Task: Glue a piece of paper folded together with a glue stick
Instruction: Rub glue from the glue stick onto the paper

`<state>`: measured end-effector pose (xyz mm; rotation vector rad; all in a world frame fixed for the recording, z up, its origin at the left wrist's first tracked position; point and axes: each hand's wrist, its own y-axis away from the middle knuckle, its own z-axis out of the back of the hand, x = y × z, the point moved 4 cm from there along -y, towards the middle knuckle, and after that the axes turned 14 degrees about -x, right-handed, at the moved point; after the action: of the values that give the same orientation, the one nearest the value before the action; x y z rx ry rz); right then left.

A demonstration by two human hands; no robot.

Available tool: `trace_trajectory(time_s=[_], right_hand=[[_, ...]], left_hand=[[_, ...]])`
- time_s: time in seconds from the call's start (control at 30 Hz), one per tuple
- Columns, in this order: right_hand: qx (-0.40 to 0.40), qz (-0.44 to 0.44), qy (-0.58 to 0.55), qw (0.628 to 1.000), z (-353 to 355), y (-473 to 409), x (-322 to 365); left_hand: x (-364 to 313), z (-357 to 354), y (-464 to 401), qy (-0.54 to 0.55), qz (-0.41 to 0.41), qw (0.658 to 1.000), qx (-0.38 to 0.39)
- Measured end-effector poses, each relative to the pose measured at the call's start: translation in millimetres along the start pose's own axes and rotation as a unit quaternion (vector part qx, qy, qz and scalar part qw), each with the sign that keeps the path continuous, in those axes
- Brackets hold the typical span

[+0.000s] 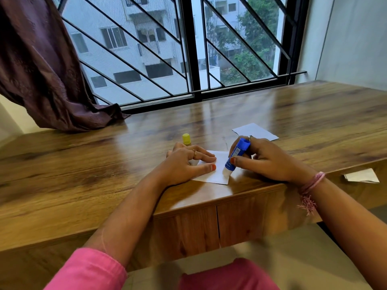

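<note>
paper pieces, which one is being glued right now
The paper at the desk's near edge: the left hand presses it flat and the blue glue stick touches it. The other two lie untouched farther right.

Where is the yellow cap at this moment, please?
In the head view the yellow cap stands on the wooden table, just beyond the fingers of the left hand, left of the blue glue stick.
</note>
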<state>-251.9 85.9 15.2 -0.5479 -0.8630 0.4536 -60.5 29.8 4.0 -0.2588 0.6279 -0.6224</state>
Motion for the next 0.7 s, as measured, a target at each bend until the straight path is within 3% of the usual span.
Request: trace_trajectory(time_s=[0.47, 0.63, 0.7], right_hand=[[-0.009, -0.014, 0.005, 1.0, 0, -1, -3], [-0.132, -0.119, -0.157, 0.971, 16, -6, -13], [-0.147, -0.15, -0.198, 0.957, 18, -7, -14]], left_hand=[[0, 1, 1, 0.006, -0.003, 1.0, -0.001], [-1, 1, 2, 0.006, -0.006, 1.0, -0.006], [0, 1, 2, 0.008, -0.004, 1.0, -0.005]])
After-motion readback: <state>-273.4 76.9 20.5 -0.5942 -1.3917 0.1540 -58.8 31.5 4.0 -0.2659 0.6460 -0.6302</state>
